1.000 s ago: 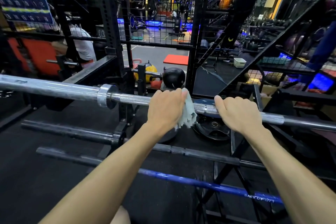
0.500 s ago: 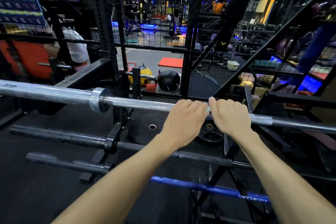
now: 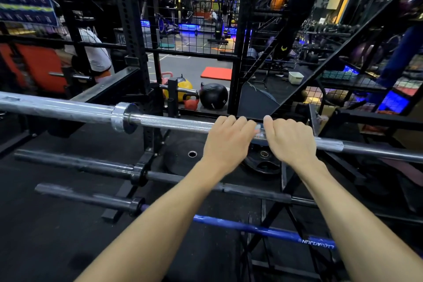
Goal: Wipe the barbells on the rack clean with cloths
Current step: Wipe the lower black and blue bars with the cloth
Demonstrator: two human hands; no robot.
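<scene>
Nearest me a blue barbell (image 3: 263, 230) and two dark barbells (image 3: 183, 181) lie on lower rungs of the rack (image 3: 283, 181), waiting. Above them, my left hand (image 3: 225, 144) and right hand (image 3: 290, 142) curl over the chrome barbell (image 3: 171, 122), side by side, the right probably steadying it. The cloth is hidden; I judge my left hand wraps it.

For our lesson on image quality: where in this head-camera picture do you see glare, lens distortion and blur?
Head view: glare streaks run along the shiny chrome barbell on the top rack pegs; the wide-angle lens bows that bar and the black steel rack upright near the edges; the blue-shafted barbell lowest down is soft, as is the left sleeve of the dark barbell; the ceiling lights blow out.
</scene>
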